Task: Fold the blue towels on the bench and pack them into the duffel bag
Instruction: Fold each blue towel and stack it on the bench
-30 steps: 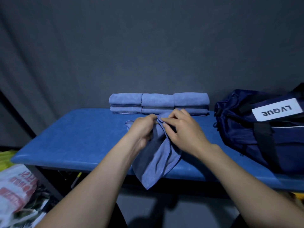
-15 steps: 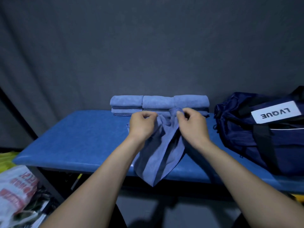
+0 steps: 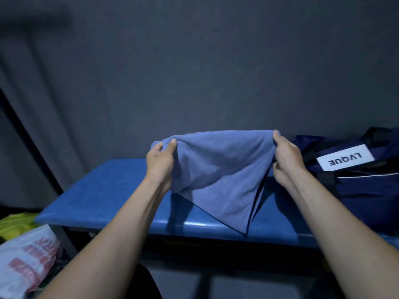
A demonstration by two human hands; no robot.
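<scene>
The fingers (image 3: 172, 145) of the left hand (image 3: 159, 162) are curled over one top corner of a blue towel (image 3: 218, 175), thumb on the near side, pinching the cloth. Across from them the right hand (image 3: 287, 156) pinches the opposite corner at its fingertips, while its lower fingers hang loosely curled below the edge; whether those touch the cloth I cannot tell. Between the two grips the top edge runs nearly taut with a slight sag, and the towel hangs down from the fingers in soft diagonal folds, its lowest point dangling in front of the near edge of the tabletop (image 3: 103, 190). The cloth is held up in the air, clear of the padded blue surface below and beyond it.

Just to the right of the right hand sits the dark navy duffel bag (image 3: 356, 184), resting on the tabletop with a white label facing up. Down to the left, below the tabletop, lie a white plastic bag (image 3: 28, 262) with red print and something yellow-green (image 3: 17, 223).

This looks like the opening of a fold: the towel is spread and being squared up. The next move likely calls for lowering it flat or bringing the two corners together, keeping the edges aligned, before it goes rightward into the bag.
</scene>
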